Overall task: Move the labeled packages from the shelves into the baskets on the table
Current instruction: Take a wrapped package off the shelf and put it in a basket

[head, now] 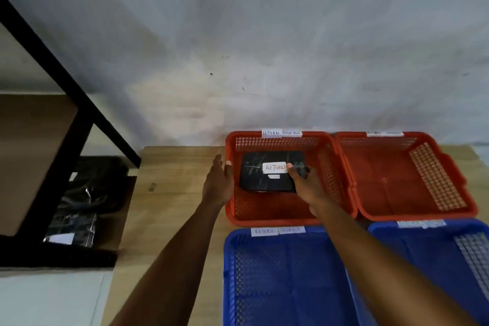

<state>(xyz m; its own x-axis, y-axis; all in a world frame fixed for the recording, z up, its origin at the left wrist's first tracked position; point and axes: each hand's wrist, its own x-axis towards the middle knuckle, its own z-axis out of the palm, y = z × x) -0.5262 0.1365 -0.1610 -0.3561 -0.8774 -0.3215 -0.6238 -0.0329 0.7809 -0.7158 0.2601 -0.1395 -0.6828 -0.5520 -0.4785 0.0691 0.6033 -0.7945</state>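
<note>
A black wrapped package (pixel 260 176) with a white label reading RETURN lies inside the far left red basket (pixel 328 164). My right hand (pixel 304 184) reaches into that basket and pinches the package's right edge. My left hand (pixel 218 184) rests with straight fingers against the outside of the basket's left rim. More black wrapped packages (pixel 87 201) lie on the low shelf at the left, one with a white label.
A second red basket (pixel 404 177) sits to the right, holding nothing I can see. Two blue baskets (pixel 285 278) stand in front of the red ones. All carry paper tags. A black-framed shelf unit (pixel 79 124) rises at left beside the wooden table (pixel 169 193).
</note>
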